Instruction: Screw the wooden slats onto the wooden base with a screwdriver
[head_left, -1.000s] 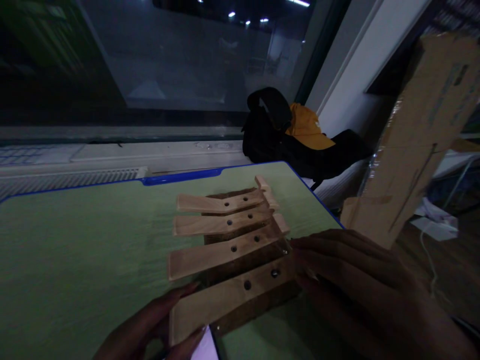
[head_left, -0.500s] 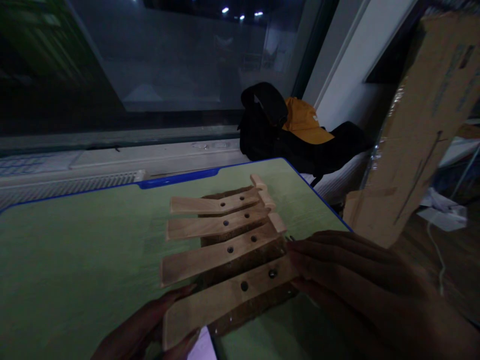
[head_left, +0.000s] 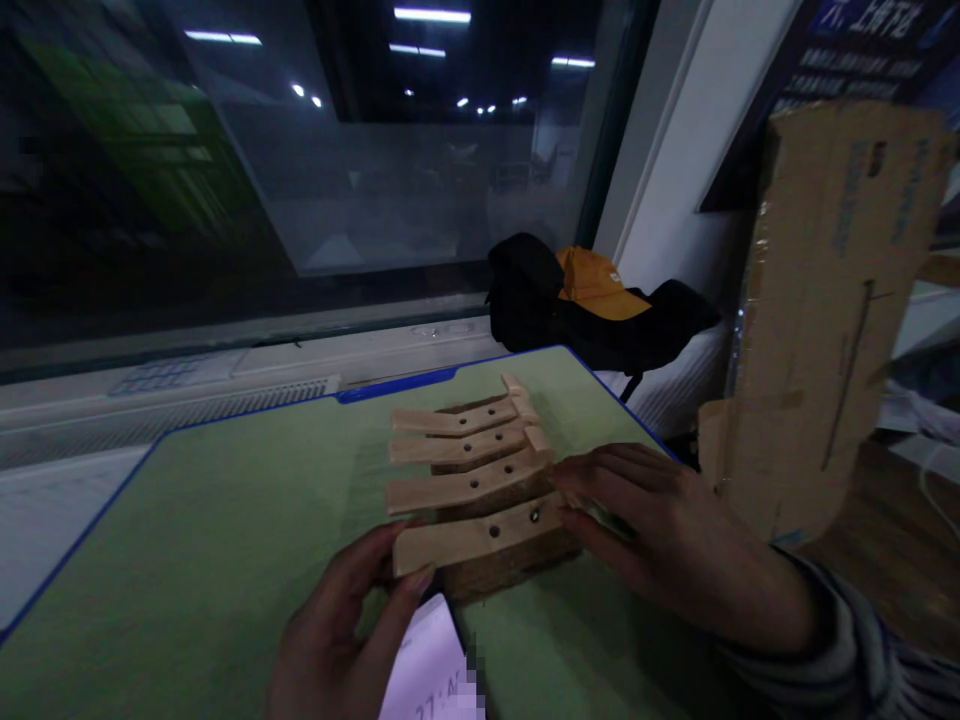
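On the green tabletop lie several pale wooden strips, side by side, each with two round holes, resting across a rough brown base. Small wooden crosspieces sit at the right ends of the farther strips. My left hand pinches the left end of the nearest wooden strip between thumb and fingers. At that strip's right end, my right hand closes its fingertips and thumb around the wood, hiding the tip. A dark screw-like spot shows in its right hole.
Beside my left hand lies a phone with a lit screen. The green table has a blue edge. Behind it are a window, a sill, a black bag and an orange cap. A tall cardboard box stands at the right.
My view has tilted up and drawn back, so strips and hands look smaller and more of the phone and right sleeve shows. Both hands remain at the nearest strip's ends.
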